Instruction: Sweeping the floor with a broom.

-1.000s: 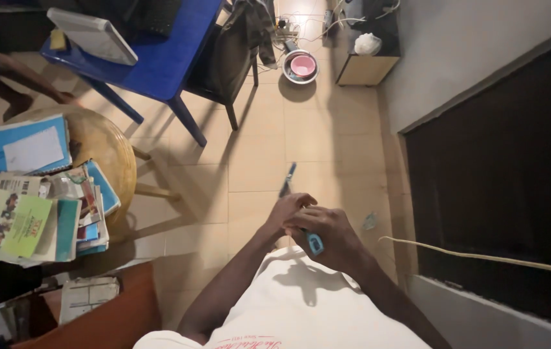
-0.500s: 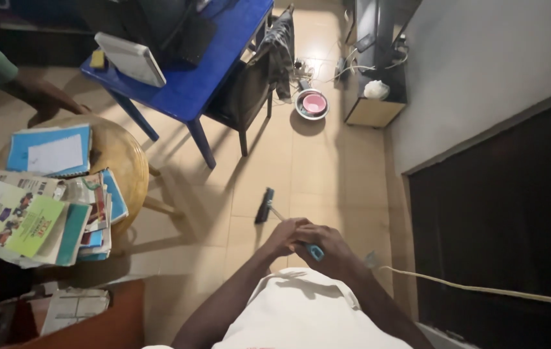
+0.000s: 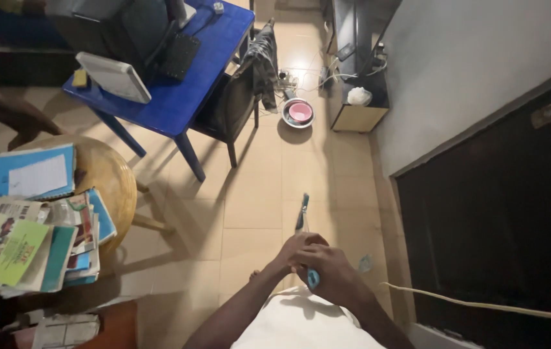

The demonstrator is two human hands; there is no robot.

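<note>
At nine o'clock, a round wooden table (image 3: 111,169), smooth and shiny, with a messy pile of paper books (image 3: 27,242) on top; too jumbled to count. One blue book (image 3: 30,172) lies alone at the far side. Another person's arm (image 3: 10,116) reaches in at ten o'clock.

At eleven o'clock, one bright blue table (image 3: 178,90), flat and hard, with thin legs. One dark chair (image 3: 230,110) just beside it, a grey cloth (image 3: 261,58) draped over its back. Near twelve o'clock, one round bowl (image 3: 299,112) with a pink inside sits on the tan tiled floor (image 3: 256,194).

Low in the middle, at six o'clock, two bare arms stretched forward and meeting. Left hand (image 3: 293,251) curled shut around the thin stick of one broom (image 3: 302,218). Right hand (image 3: 332,274) wrapped tight around the blue end of the same stick, just behind the left. Broom points away toward twelve o'clock, dark brush head down on the tiles.

At three o'clock, a big dark panel (image 3: 501,213), flat. One pale cord (image 3: 482,304) runs across it at four o'clock.
</note>
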